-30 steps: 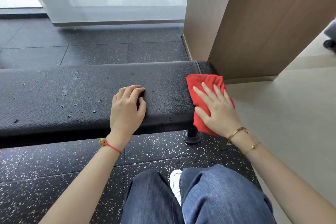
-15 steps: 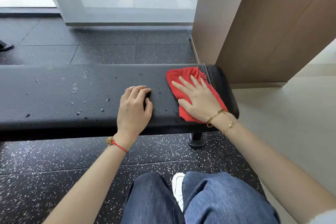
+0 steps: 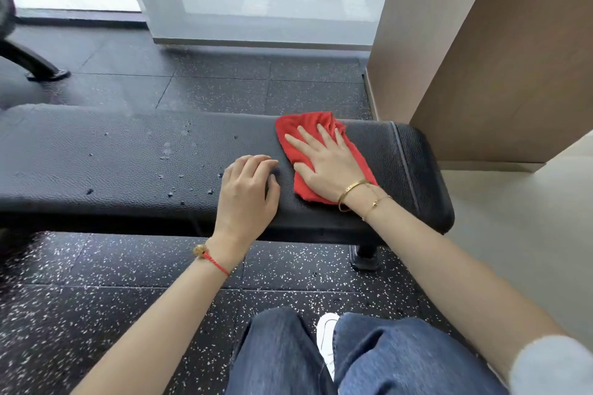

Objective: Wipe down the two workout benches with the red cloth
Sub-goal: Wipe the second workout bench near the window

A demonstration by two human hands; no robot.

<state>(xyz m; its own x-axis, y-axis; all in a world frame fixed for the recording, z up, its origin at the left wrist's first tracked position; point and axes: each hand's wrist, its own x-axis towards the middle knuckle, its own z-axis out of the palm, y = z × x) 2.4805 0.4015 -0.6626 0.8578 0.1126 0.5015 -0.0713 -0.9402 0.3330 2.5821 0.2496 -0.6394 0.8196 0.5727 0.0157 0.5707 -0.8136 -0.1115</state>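
Black bench (image 3: pixel 128 154); right hand (image 3: pixel 327 163) flat on red cloth (image 3: pixel 359 157); left hand (image 3: pixel 247 192) empty, curled

The right hand (image 3: pixel 327 163) lies flat on the cloth (image 3: pixel 290 131) atop the bench (image 3: pixel 128 163), left hand (image 3: pixel 247 192) just beside it.
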